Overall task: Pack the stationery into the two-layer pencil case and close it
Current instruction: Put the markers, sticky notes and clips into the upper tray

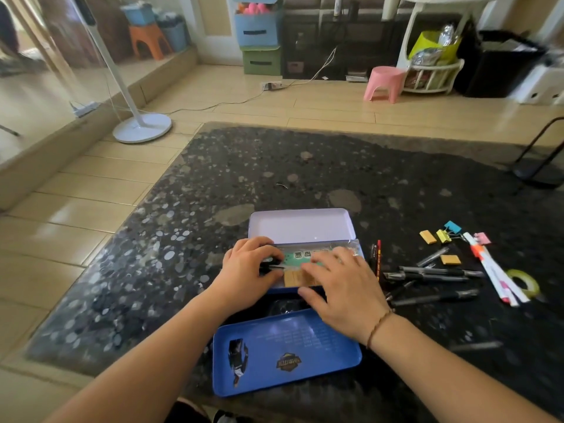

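A blue tin pencil case lies open in the middle of the table, its pale inner tray (pixel 300 225) flipped up at the back and its blue lid (pixel 287 349) lying nearest me. My left hand (pixel 248 271) pinches a small black object at the left end of the case body. My right hand (pixel 341 285) rests flat, fingers spread, on a green printed packet (pixel 297 256) and a tan strip (pixel 291 279) inside the case. To the right lie several black pens (pixel 433 274), a red pencil (pixel 378 254), binder clips (pixel 448 232), yellow note pads (pixel 428 237) and white markers (pixel 494 270).
A roll of yellow-green tape (pixel 525 282) sits at the far right. The dark speckled table (pixel 274 172) stretches bare behind the case. On the floor beyond stand a white fan base (pixel 142 128), a pink stool (pixel 385 83) and storage boxes (pixel 259 35).
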`<state>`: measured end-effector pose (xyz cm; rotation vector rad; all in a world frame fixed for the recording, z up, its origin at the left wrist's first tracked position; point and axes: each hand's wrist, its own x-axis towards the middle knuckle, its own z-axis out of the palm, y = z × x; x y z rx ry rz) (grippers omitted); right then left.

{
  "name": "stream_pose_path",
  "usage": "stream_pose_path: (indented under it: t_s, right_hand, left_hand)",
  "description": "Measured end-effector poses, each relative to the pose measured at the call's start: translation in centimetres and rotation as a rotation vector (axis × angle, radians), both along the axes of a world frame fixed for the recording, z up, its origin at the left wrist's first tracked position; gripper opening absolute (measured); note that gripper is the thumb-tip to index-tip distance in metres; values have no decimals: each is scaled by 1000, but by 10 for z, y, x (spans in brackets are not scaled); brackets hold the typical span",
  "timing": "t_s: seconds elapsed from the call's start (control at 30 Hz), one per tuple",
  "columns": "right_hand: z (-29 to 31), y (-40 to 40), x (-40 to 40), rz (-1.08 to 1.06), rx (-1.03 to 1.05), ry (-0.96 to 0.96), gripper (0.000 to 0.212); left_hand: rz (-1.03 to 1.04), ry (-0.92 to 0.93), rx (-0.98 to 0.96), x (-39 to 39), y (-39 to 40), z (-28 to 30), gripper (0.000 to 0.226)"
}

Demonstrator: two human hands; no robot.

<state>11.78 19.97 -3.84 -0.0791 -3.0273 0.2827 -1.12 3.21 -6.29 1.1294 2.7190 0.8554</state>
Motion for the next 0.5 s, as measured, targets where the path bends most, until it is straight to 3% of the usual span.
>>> stream_pose_path:
  t_s: [0.4,0.5]
  right_hand:
    - [-10,-4,4,105,35,-116,59]
    - [-2,11,10,137,-125,-51,52]
  left_hand:
    - [104,70,64,13,10,-12,16]
    - [103,49,22,11,9,-10,17]
